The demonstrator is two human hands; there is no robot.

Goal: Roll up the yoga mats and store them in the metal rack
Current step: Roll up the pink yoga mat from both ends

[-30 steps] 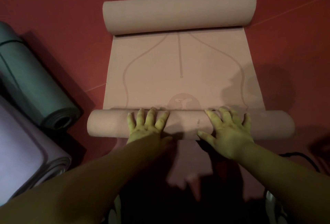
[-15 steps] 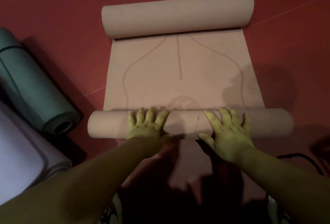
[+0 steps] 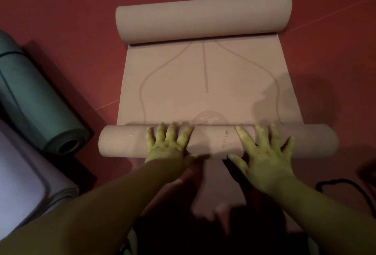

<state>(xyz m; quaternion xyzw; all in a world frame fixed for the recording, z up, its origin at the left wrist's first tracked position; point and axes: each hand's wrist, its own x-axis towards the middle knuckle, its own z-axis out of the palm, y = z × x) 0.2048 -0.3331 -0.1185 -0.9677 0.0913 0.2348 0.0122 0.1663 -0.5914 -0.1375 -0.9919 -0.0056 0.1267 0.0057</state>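
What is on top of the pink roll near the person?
Both hands press flat on the near pink roll: the left hand and the right hand, fingers spread. The roll's surface beneath the palms is covered, so it cannot be seen.

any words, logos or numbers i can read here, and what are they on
No text can be read in this view.
Pink mat, flat part: a round emblem and faint lettering to its left, too blurred to read; otherwise only guide lines.
Near roll of that mat: a small row of marks between the hands, too small to read.
Green rolled mat and lilac mat: no text visible.
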